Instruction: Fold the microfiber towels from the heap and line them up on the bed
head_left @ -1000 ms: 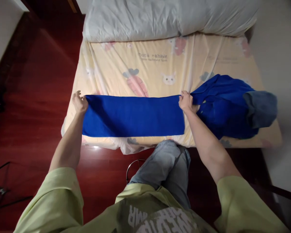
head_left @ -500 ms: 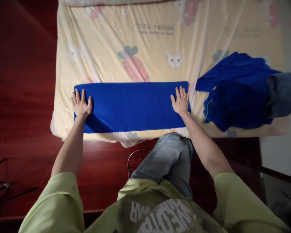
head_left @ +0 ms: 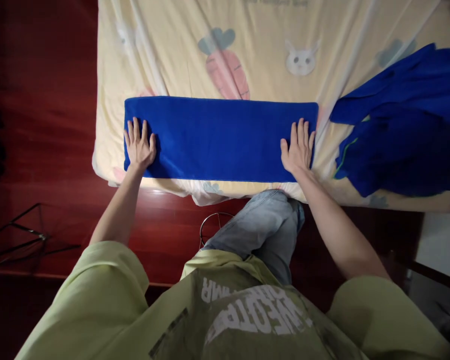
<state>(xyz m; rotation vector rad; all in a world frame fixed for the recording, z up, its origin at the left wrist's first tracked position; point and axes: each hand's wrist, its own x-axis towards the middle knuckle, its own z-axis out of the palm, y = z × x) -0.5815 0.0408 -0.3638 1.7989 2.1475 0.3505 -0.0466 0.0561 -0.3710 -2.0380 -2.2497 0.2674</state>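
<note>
- One left hand is lying flat on the left end of the blue cloth, fingers fanned, gripping nothing; probably keeping it smooth.
- Cloth is running along the near edge of the bed, likely for easy reach.
- Right hand is mirroring at the other end, fingers slightly spread, holding nothing.
- Crumpled clothes are sitting just beside, not touching.

There is one flat blue cloth, one rumpled blue heap and one yellow sheet.
</note>
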